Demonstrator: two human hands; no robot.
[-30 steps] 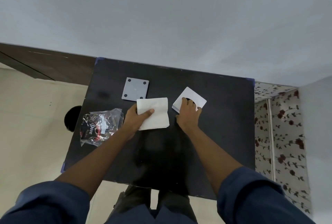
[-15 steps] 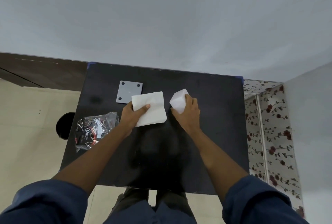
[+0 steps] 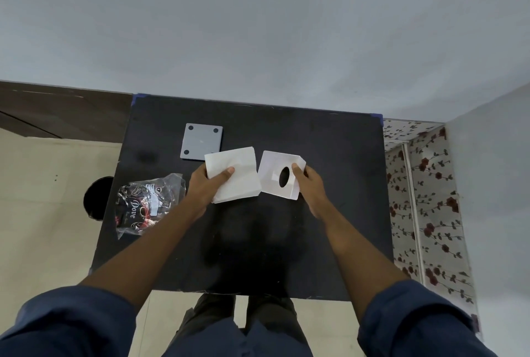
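My left hand (image 3: 207, 184) holds a white stack of folded tissues (image 3: 239, 177) at its left edge, thumb on top, above the black table (image 3: 329, 184). Just to the right, my right hand (image 3: 308, 181) grips a white box cover (image 3: 275, 174) by its right side. The cover is tilted up so its inside faces me, and an oval slot shows dark in its middle. Tissues and cover nearly touch at their near edges.
A grey square plate (image 3: 201, 141) with dark corner dots lies behind the tissues. A crumpled clear wrapper with dark print (image 3: 147, 203) sits at the table's left edge. A round black object (image 3: 96, 197) is on the floor left. Flowered wall at right.
My right hand has lifted the white cover off the table and turned it over, so its oval slot now shows. The tissues stay in my left hand.
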